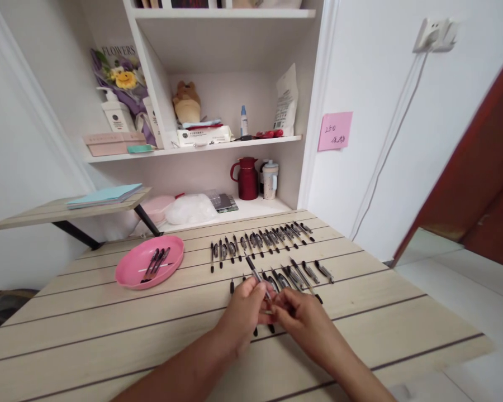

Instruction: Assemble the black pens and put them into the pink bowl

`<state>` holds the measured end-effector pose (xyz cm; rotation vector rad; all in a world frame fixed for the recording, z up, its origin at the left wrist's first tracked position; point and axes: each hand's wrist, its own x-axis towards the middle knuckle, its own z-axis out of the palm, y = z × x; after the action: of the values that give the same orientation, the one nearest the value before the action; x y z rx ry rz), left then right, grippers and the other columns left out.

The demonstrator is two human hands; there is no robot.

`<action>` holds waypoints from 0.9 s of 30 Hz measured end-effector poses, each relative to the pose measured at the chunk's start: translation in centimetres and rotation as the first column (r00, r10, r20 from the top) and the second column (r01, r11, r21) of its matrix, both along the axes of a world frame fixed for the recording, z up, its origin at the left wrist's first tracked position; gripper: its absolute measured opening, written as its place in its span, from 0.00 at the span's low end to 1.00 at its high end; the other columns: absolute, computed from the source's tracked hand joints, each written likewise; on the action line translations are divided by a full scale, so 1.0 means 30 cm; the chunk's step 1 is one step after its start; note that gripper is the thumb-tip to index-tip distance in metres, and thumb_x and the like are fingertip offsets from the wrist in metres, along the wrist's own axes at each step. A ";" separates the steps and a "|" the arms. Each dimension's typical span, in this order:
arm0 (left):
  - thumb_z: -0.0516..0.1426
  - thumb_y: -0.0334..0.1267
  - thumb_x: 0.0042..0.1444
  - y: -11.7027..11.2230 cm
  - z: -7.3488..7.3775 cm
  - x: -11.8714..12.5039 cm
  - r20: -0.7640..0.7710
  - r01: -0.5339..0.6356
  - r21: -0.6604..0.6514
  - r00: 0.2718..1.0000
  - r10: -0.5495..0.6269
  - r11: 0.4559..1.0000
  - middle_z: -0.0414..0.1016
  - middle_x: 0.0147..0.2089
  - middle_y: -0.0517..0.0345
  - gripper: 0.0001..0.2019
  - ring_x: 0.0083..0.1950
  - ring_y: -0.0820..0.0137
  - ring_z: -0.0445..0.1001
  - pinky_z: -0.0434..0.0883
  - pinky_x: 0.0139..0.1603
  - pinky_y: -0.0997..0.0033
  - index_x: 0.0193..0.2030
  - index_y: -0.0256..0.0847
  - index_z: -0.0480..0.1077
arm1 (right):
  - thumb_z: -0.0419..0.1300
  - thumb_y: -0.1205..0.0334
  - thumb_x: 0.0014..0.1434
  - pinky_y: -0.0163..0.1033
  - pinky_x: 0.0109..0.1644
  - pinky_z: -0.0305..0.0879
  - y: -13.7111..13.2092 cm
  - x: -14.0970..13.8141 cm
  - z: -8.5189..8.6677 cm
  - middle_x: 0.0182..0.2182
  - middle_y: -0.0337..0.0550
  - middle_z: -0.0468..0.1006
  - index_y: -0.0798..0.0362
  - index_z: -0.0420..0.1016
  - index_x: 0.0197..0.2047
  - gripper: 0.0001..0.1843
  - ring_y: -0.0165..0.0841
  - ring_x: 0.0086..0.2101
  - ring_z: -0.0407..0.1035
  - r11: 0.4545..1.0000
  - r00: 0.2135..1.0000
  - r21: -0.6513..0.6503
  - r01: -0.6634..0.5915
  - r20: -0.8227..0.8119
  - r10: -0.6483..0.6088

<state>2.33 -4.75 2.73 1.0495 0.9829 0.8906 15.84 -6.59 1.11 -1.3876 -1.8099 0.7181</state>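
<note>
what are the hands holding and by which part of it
A pen: the left hand grips its nearer half; the right hand is at the near end, contact unclear.

Bright, diffuse light, soft shading within shelves (226, 14), wide-angle stretching at edges, tabletop (151, 307) blurred at right.
</note>
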 end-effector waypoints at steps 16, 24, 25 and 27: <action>0.47 0.49 0.55 -0.043 -0.067 -0.186 0.092 -0.032 -0.079 0.995 0.040 0.996 0.60 0.23 0.67 0.13 0.15 0.81 0.60 0.45 0.12 0.83 0.35 0.41 0.59 | 0.52 0.55 0.51 0.39 0.34 0.58 0.213 0.406 -0.157 0.38 0.52 0.75 0.57 0.62 0.48 0.22 0.42 0.38 0.69 0.836 0.636 0.101 0.540 0.602 -0.484; 0.47 0.49 0.55 -0.049 -0.089 -0.195 -0.011 0.080 0.007 0.997 -0.080 0.997 0.64 0.25 0.65 0.15 0.14 0.82 0.59 0.48 0.12 0.82 0.39 0.39 0.61 | 0.48 0.65 0.50 0.38 0.32 0.57 0.167 0.449 -0.172 0.35 0.50 0.77 0.54 0.68 0.42 0.15 0.40 0.36 0.70 0.826 0.616 0.068 0.560 0.633 -0.469; 0.47 0.49 0.55 -0.049 -0.092 -0.195 -0.029 0.089 0.009 0.996 -0.089 0.996 0.64 0.24 0.65 0.15 0.14 0.82 0.59 0.48 0.11 0.82 0.39 0.39 0.61 | 0.49 0.64 0.50 0.38 0.32 0.57 0.166 0.451 -0.169 0.34 0.50 0.77 0.54 0.68 0.41 0.15 0.40 0.35 0.70 0.822 0.617 0.061 0.567 0.629 -0.473; 0.48 0.50 0.55 -0.050 -0.097 -0.195 -0.051 0.100 0.016 0.994 -0.099 0.995 0.64 0.24 0.65 0.16 0.14 0.82 0.58 0.48 0.11 0.82 0.40 0.39 0.61 | 0.50 0.60 0.50 0.38 0.31 0.58 0.171 0.448 -0.163 0.32 0.50 0.77 0.54 0.68 0.40 0.15 0.40 0.34 0.70 0.822 0.633 0.045 0.568 0.615 -0.471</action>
<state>-3.53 -6.25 -0.17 1.1314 0.9575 0.7959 29.28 -1.44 -3.76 -2.3200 -1.6504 0.0819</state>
